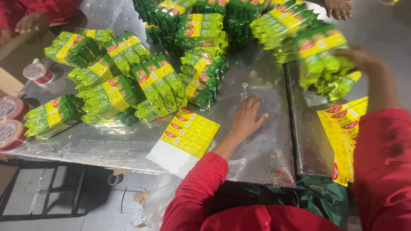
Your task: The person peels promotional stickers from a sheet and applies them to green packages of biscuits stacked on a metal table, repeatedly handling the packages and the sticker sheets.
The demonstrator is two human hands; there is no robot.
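On the steel table, left hand lies flat, palm down, fingers spread, gripping nothing, just right of the yellow label sheet stack. Right hand is raised at upper right, closed around a bundle of green biscuit packs with a yellow band, blurred. More banded green bundles piled at left and top. Second yellow label stack by the right sleeve. Tape rolls at left edge. Another person's hand top left.
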